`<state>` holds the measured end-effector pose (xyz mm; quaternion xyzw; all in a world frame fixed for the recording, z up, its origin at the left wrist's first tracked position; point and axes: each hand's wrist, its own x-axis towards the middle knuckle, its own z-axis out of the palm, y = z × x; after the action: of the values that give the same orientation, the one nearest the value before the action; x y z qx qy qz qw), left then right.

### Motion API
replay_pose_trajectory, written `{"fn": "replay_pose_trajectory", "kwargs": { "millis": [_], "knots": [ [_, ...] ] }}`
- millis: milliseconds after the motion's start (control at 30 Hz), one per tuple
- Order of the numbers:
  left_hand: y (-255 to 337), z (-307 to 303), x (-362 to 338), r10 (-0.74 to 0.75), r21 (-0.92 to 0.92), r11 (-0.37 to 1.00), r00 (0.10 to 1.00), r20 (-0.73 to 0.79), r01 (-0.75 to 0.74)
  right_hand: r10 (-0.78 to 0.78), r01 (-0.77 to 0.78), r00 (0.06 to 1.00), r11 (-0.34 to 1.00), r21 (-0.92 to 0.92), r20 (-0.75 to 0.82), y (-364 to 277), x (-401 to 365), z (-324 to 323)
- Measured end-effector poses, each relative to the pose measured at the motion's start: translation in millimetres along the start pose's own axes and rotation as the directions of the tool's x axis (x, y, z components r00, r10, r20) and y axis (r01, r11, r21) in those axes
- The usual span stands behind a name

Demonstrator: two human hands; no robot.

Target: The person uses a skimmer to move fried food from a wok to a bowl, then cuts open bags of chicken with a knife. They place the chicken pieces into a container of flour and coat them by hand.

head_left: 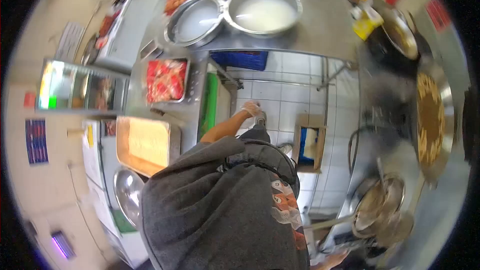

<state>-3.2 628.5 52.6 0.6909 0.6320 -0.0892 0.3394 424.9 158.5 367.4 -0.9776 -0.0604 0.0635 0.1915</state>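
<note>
My left hand (251,108), in a thin clear plastic glove, hangs in front of my body above the tiled floor. Its fingers look loosely spread and I see nothing in them. My right hand (336,259), also gloved, is low at the bottom right edge, partly cut off and blurred; its fingers cannot be made out. Close to it, a pale handle (330,222) runs toward a metal pan (400,185) on the stove side. A metal utensil (381,170) leans in that pan, and a round utensil, perhaps a strainer (397,230), overlaps its near side.
On the steel table (320,20) stand two basins (298,10) (170,29) of whitish liquid. Left are a tray of red meat (165,81) and a deep pan (176,142). A large wok (446,100) holds pale pieces around brown contents. A crate (323,142) sits on the floor.
</note>
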Motion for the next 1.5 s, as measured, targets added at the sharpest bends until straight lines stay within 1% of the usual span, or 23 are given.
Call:
{"fn": "replay_pose_trajectory", "kwargs": {
  "millis": [133, 233, 333, 433, 533, 567, 667, 733, 767, 867, 967, 1033, 1100, 1133, 1167, 1200, 1267, 1300, 1367, 1467, 1500],
  "knots": [
    [-16, -2, 10, -0.094, -0.236, 0.968, 0.995, -0.025, 0.086, -0.076, 0.083, 0.994, 0.993, 0.089, -0.077, -78, -2, 27],
    [-51, 6, 16, -0.201, -0.365, 0.917, 0.976, -0.084, 0.158, -0.096, 0.114, 0.988, 0.982, 0.149, -0.121, -127, -5, 39],
    [-79, -4, 6, -0.323, -0.467, 0.852, 0.94, -0.11, 0.238, -0.162, 0.193, 0.974, 0.959, 0.208, -0.159, -178, -2, 47],
    [-110, -5, 14, -0.435, -0.558, 0.767, 0.896, -0.088, 0.318, -0.241, 0.278, 0.957, 0.923, 0.266, -0.163, -237, -5, 63],
    [-123, -8, 26, -0.428, -0.624, 0.747, 0.884, -0.188, 0.228, -0.256, 0.308, 0.948, 0.894, 0.327, -0.191, -282, -14, 73],
    [-123, -12, 28, -0.456, -0.668, 0.718, 0.858, -0.237, 0.196, -0.256, 0.313, 0.945, 0.884, 0.346, -0.201, -296, -18, 77],
    [-105, -68, 21, -0.437, -0.859, 0.507, 0.84, -0.322, -0.066, -0.265, 0.339, 0.937, 0.848, 0.408, -0.229, -337, -24, 85],
    [-93, -119, 20, -0.474, -0.874, 0.455, 0.784, -0.4, -0.171, -0.271, 0.353, 0.932, 0.827, 0.437, -0.24, -361, -26, 85],
    [-88, -146, 20, -0.495, -0.873, 0.433, 0.749, -0.439, -0.226, -0.278, 0.359, 0.931, 0.815, 0.456, -0.236, -373, -28, 88],
    [-78, -227, 10, -0.601, -0.8, 0.321, 0.544, -0.586, -0.507, -0.276, 0.36, 0.932, 0.78, 0.512, -0.235, -400, -33, 100],
    [-91, -289, 11, -0.612, -0.659, 0.227, 0.421, -0.669, -0.717, -0.271, 0.347, 0.938, 0.751, 0.562, -0.217, -421, -28, 116],
    [-98, -338, -18, -0.621, -0.643, 0.374, 0.335, -0.709, -0.668, -0.283, 0.34, 0.94, 0.741, 0.579, -0.19, -438, -23, 129],
    [-118, -360, -15, -0.661, -0.598, 0.426, 0.218, -0.718, -0.679, -0.273, 0.327, 0.945, 0.741, 0.586, -0.182, -456, -28, 147],
    [-138, -361, -4, -0.681, -0.577, 0.443, 0.161, -0.715, -0.686, -0.26, 0.313, 0.95, 0.746, 0.588, -0.176, -465, -35, 160],
    [-148, -371, -10, -0.716, -0.629, 0.454, 0.162, -0.679, -0.632, -0.253, 0.299, 0.954, 0.743, 0.599, -0.161, -476, -43, 173],
    [-160, -379, -9, -0.716, -0.605, 0.431, 0.154, -0.681, -0.669, -0.245, 0.275, 0.96, 0.733, 0.622, -0.135, -485, -52, 183],
    [-186, -396, -2, -0.732, -0.555, 0.381, 0.126, -0.67, -0.739, -0.272, 0.202, 0.961, 0.601, 0.773, -0.039, -510, -69, 204],
    [-195, -409, 0, -0.742, -0.565, 0.411, 0.098, -0.663, -0.715, -0.331, 0.179, 0.944, 0.544, 0.82, 0.013, -523, -91, 208],
    [-217, -437, 0, -0.761, -0.589, 0.469, 0.038, -0.648, -0.658, -0.35, 0.143, 0.935, 0.514, 0.846, 0.055, -562, -130, 221],
    [-267, -461, 24, -0.798, -0.632, 0.479, -0.003, -0.602, -0.61, -0.191, 0.112, 0.982, 0.583, 0.804, 0.002, -625, -193, 248],
    [-286, -469, 36, -0.803, -0.669, 0.496, 0.002, -0.596, -0.553, -0.214, 0.112, 0.976, 0.606, 0.787, 0.026, -628, -176, 265]
  ]
}}
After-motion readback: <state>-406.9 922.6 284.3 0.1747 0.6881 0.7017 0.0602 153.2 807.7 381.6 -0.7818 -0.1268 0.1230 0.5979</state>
